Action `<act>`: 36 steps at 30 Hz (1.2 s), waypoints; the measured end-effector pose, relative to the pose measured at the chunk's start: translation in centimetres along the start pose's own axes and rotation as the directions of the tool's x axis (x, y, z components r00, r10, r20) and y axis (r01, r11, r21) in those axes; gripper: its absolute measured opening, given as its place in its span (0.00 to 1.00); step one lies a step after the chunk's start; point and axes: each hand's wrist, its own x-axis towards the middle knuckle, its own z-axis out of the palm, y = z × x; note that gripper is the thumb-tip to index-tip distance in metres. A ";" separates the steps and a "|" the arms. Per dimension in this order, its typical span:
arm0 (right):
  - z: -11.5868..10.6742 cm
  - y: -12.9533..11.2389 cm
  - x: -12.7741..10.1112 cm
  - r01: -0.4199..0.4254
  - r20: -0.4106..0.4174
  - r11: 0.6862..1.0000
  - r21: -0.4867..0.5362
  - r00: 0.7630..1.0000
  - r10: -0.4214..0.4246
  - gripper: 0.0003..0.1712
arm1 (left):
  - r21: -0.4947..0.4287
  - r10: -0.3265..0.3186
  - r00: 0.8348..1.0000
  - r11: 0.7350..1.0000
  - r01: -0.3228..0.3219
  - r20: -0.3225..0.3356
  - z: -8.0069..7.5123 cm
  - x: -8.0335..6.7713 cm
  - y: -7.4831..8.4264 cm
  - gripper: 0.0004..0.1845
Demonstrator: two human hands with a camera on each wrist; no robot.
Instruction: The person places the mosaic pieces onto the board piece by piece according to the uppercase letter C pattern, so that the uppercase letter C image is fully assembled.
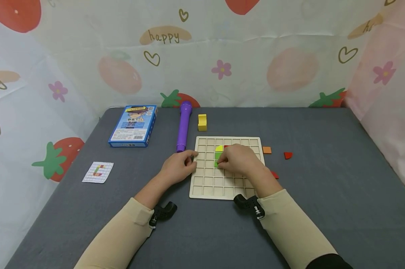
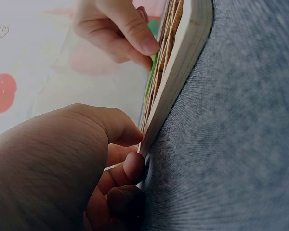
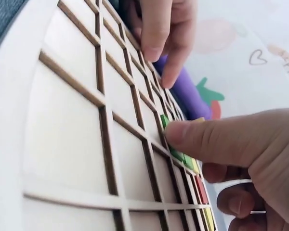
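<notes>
Head view: green piece (image 1: 217, 160) under right hand (image 1: 237, 160).

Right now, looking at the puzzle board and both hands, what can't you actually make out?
- Head view: the right hand covers most of the green piece and red piece on the grid board; shapes unclear.
- Card: pattern too small.
- Right wrist view: the pieces under the right hand's fingertip are blurred.
- Left wrist view: board seen edge-on.
</notes>
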 end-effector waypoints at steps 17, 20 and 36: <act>-4.5 2.9 -2.7 -0.132 -0.023 0.966 0.222 0.990 0.140 0.21 | -0.013 0.002 1.000 1.000 -0.002 0.000 0.0 -0.2 0.2 0.19; -5.3 4.1 -3.4 -0.153 -0.020 0.952 0.266 0.986 0.164 0.22 | -0.012 0.004 1.000 1.000 -0.004 -0.002 0.0 -0.1 0.1 0.19; -6.7 9.9 -6.8 -0.339 0.054 0.854 0.395 0.936 0.347 0.26 | -0.008 -0.011 1.000 1.000 0.011 0.005 0.0 -0.1 0.3 0.19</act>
